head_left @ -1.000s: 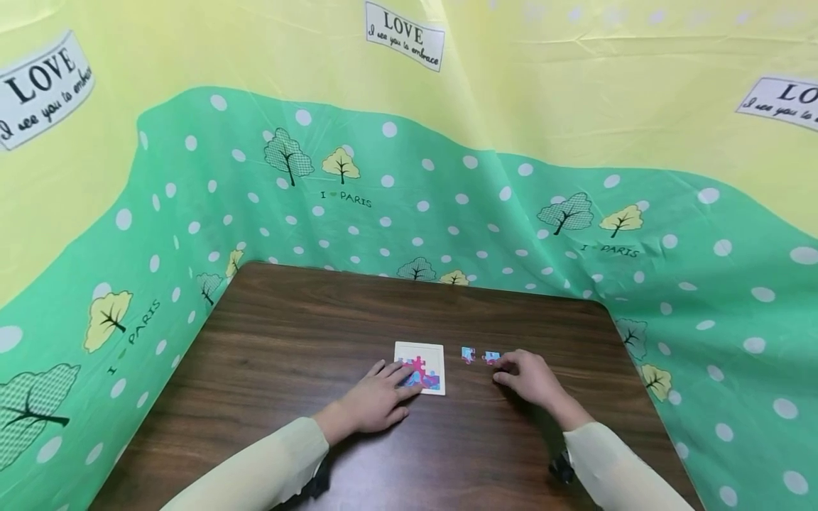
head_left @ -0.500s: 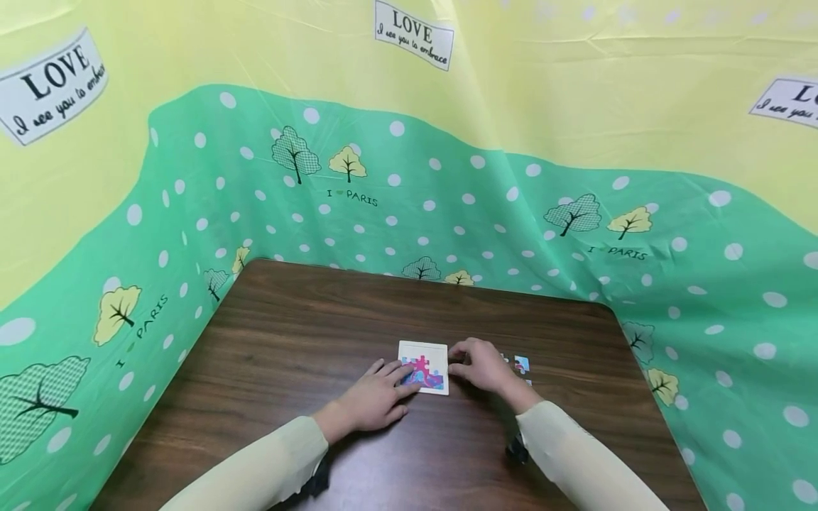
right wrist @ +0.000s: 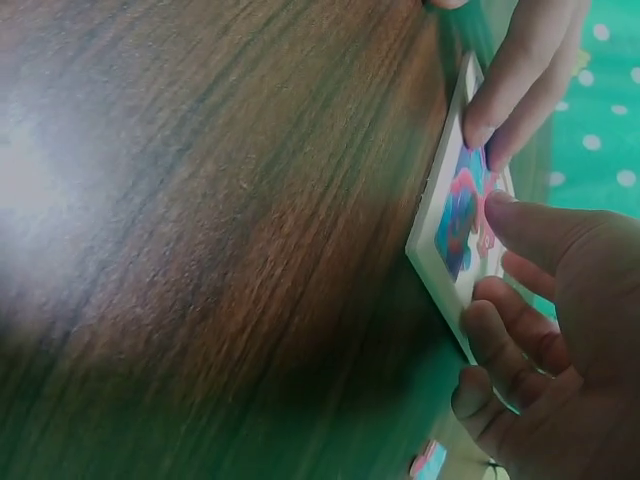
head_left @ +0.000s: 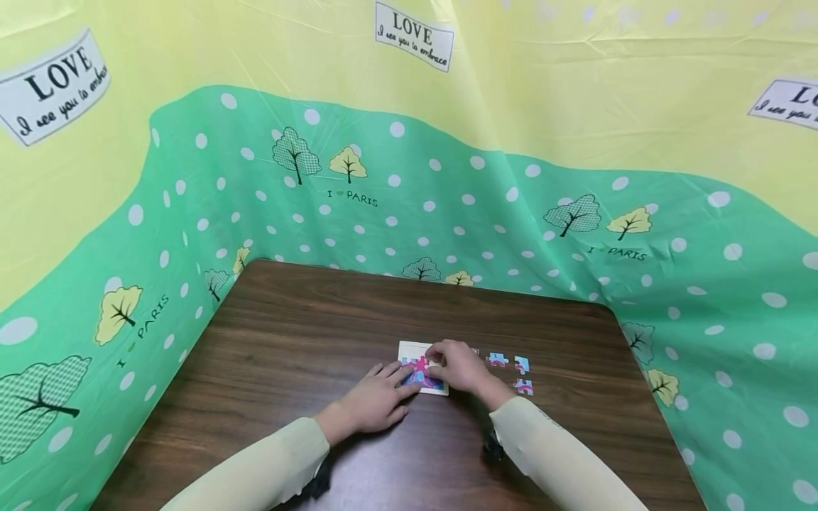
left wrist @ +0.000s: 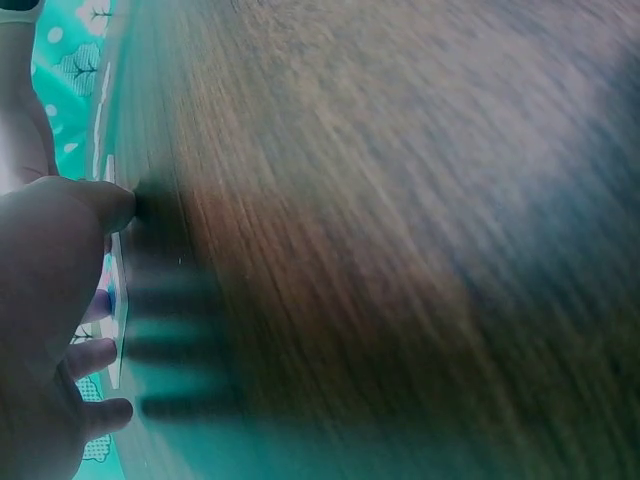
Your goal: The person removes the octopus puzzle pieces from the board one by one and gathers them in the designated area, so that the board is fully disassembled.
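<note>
A small white-framed jigsaw puzzle board (head_left: 409, 348) lies on the brown table, its lower part filled with pink, blue and purple pieces. My left hand (head_left: 372, 402) rests flat with spread fingertips on the board's left side. Over its right half, my right hand (head_left: 457, 366) bends thumb and fingers down to the surface. In the right wrist view the thumb (right wrist: 530, 222) meets a pink puzzle piece (right wrist: 487, 243), which the fingers mostly hide. The left wrist view catches the left fingers (left wrist: 95, 355) at the board's edge.
Several loose puzzle pieces lie right of the board, among them one blue-and-pink piece (head_left: 497, 360), another (head_left: 522, 365) farther right and a third (head_left: 524, 387) nearer me. A green and yellow patterned cloth (head_left: 383, 213) hangs around the wooden table (head_left: 307, 312).
My right hand has moved left from the loose pieces, past the board's right edge, and onto the board. The loose pieces it covered now show. My left hand has stayed on the board.
</note>
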Available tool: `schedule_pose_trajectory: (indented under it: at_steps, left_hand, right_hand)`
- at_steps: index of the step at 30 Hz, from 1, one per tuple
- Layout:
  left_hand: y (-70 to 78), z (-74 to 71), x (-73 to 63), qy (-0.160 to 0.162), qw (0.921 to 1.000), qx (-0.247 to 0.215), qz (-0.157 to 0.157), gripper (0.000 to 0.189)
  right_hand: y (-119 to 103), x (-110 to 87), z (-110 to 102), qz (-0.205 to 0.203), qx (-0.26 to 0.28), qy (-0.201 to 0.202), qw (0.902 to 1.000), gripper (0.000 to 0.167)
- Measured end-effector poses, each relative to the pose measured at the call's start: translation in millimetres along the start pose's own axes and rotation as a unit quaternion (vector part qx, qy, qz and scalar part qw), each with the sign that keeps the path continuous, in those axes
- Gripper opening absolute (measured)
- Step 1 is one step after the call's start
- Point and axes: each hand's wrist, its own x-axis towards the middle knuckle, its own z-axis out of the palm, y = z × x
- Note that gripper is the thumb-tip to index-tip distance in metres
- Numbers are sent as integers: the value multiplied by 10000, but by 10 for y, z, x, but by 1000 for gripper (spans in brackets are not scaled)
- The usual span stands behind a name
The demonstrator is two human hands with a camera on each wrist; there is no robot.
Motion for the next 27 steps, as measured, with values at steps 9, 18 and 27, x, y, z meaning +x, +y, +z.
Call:
schedule_pose_trajectory:
  at_steps: [9, 18, 27]
  left_hand:
    - [9, 9, 0, -45, 9999, -143, -65, 54]
    - [15, -6, -12, -70, 9997, -205, -85, 53]
    - [7, 19, 3, -43, 9997, -208, -76, 53]
  right_hand:
    - [-51, 48, 29, 10, -158, -72, 9998, 37]
    - [-79, 80, 46, 85, -227, -80, 9997, 34]
    - [-77, 105, 30, 303, 202, -60, 9993, 28]
